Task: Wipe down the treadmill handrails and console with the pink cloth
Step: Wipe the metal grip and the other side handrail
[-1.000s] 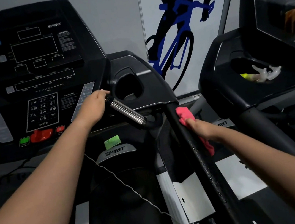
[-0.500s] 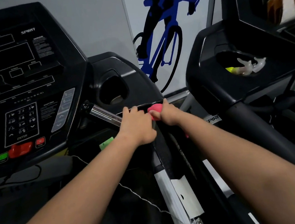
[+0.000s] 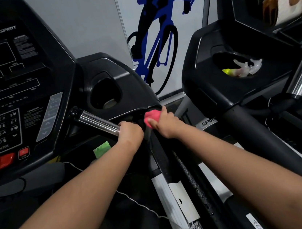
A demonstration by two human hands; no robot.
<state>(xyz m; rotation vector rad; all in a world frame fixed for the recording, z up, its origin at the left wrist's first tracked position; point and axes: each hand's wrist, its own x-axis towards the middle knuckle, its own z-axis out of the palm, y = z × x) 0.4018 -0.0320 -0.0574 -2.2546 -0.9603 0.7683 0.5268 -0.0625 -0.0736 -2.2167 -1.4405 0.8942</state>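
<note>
Head camera: left hand (image 3: 129, 132) curls round the chrome grip bar (image 3: 97, 121); right hand (image 3: 164, 124) clutches pink cloth (image 3: 151, 117) against the handrail (image 3: 181, 167), neighbouring treadmill (image 3: 242, 122) just beside.

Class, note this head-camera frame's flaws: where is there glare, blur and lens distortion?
Head view: glare streaks the chrome grip bar; small print on the console is soft, unreadable; the wide lens tilts the wall panel seam and swells both forearms at the bottom; black plastic loses detail, the pink cloth shows vivid.
</note>
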